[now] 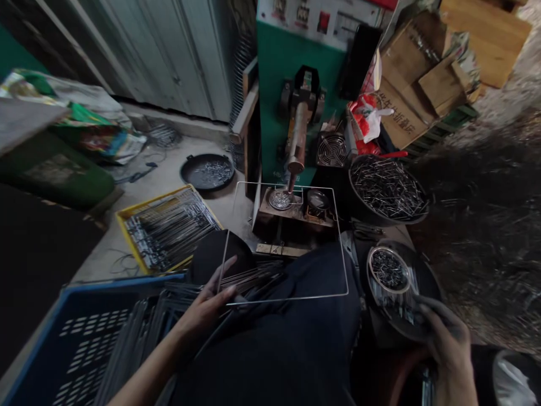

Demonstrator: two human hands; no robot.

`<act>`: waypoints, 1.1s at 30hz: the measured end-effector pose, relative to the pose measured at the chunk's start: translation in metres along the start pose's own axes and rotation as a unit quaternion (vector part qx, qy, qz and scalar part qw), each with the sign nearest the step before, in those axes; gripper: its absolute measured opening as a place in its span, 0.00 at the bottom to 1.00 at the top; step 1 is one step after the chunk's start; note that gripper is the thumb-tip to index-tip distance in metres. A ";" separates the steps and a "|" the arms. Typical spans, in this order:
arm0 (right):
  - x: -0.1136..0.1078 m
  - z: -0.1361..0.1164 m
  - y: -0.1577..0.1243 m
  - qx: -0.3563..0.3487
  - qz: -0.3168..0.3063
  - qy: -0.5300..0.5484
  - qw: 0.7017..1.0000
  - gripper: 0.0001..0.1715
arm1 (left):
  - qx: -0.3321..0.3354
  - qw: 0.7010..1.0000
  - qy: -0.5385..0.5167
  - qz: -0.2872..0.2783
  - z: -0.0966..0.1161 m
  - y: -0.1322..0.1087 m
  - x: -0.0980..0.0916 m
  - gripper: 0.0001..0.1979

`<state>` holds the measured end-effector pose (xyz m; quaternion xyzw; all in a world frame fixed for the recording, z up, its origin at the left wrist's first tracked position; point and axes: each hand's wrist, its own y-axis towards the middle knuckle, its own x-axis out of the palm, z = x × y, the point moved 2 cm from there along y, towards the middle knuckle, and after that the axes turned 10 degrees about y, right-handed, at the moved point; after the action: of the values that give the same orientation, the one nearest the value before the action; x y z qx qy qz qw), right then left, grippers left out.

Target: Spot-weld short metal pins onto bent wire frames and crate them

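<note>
My left hand (215, 293) is closed on the lower left corner of a thin rectangular wire frame (344, 254), which extends above my lap toward the machine. A bundle of straight metal rods (249, 277) lies just beyond that hand, across my lap. Over on the right, my right hand (448, 332) reaches to the edge of a dark round pan (429, 276). Its fingers are bent together at small metal strips (399, 304); whatever they pinch is too dim to make out. Inside the pan, a round bowl (387, 269) holds small metal pieces.
A green machine (273, 113) with a copper-coloured arm (298, 138) stands ahead. On its ledge is a dish of small bits (279, 199). A yellow crate (131, 239) and blue crate (46, 349) of metalwork stand left; a deep pan of pins (386, 186) stands right.
</note>
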<state>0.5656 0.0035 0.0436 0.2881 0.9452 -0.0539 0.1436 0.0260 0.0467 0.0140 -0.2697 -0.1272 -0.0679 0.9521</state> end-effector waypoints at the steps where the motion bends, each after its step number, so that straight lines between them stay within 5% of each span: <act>1: 0.029 -0.018 -0.013 0.004 -0.078 0.042 0.996 0.22 | 0.008 1.000 0.002 -0.012 -0.002 0.002 -0.001 0.51; 4: 0.120 -0.065 -0.047 -0.029 -0.320 0.116 0.940 0.36 | 0.031 0.999 0.006 -0.026 -0.004 0.004 -0.001 0.49; 6: 0.171 -0.083 -0.065 -0.068 -0.450 0.061 0.888 0.35 | 0.041 0.999 0.001 -0.020 -0.003 0.003 0.000 0.50; 11: 0.238 -0.086 -0.084 -0.238 -0.514 -0.065 0.822 0.31 | 0.039 0.998 -0.031 -0.028 -0.001 0.000 0.002 0.54; 18: 0.259 -0.081 -0.078 -0.322 -0.547 -0.121 0.763 0.36 | 0.051 0.998 -0.043 0.005 0.001 0.004 0.000 0.51; 33: 0.264 -0.078 -0.081 -0.373 -0.518 -0.167 0.751 0.37 | 0.041 0.999 -0.027 -0.024 0.008 0.005 0.005 0.51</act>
<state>0.2923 0.0907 0.0396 -0.3357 0.8557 0.1897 0.3452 0.0303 0.0548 0.0193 -0.2295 -0.1624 -0.0785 0.9565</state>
